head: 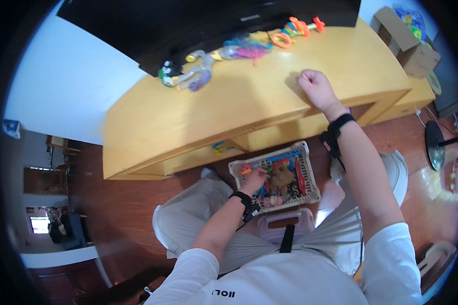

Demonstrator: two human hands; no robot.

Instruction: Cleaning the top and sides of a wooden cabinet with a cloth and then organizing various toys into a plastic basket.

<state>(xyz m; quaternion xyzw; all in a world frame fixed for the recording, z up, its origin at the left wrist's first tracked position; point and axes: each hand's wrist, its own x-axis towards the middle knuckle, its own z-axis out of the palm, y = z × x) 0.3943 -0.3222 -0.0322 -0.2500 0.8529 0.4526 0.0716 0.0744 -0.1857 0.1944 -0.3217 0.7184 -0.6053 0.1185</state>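
Observation:
My left hand (pixel 255 180) reaches down into a white plastic basket (pixel 313 182) of mixed toys on the floor between my legs; its fingertips are among the toys, and whether they grip one is too small to tell. Beside it lies a brown plush toy (pixel 281 178). My right hand (pixel 316 87) is closed in a fist over the top of a yellow wooden TV cabinet (pixel 152 122), with nothing visible in it. Along the back of the cabinet top stretches a row of toys, among them a pony figure with blue and pink hair (pixel 248 49) and an orange ring toy (pixel 281 40).
A black television (pixel 213 26) stands behind the row of toys. To the right are an open cardboard box (pixel 400 34) and a round black stand base (pixel 435 145). Just below the basket sits a translucent pink plastic container (pixel 269 225). The cabinet's front edge overhangs near the basket.

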